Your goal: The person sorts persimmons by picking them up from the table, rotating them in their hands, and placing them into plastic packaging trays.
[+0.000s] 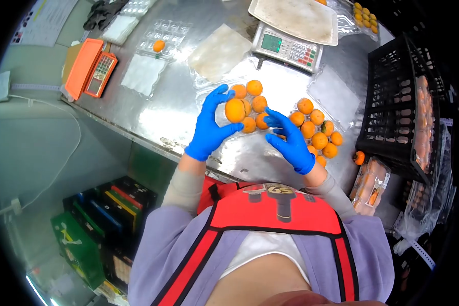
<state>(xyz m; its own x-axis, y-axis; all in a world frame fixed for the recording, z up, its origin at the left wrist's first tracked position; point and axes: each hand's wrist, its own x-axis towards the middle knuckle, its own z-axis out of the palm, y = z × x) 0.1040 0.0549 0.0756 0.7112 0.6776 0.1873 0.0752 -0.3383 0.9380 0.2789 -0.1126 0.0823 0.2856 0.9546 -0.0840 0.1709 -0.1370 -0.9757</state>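
My left hand (211, 125), in a blue glove, curls round an orange fruit (234, 110) at the left of a small group. Several more orange fruits (259, 104) sit together beside it, on what looks like clear plastic. My right hand (289, 138), gloved in blue too, has its fingers apart near the lower right fruit of that group and holds nothing. Just right of it lies a second group of orange fruits (319, 140), partly hidden by the hand.
Behind the fruit stands a scale (285, 48) with a pale tray (296, 16). An orange scale (89, 71) is at the left edge. A clear tray (171, 31) holds one fruit (159, 46). At right are a black crate (387, 97) and a packed tray (371, 186).
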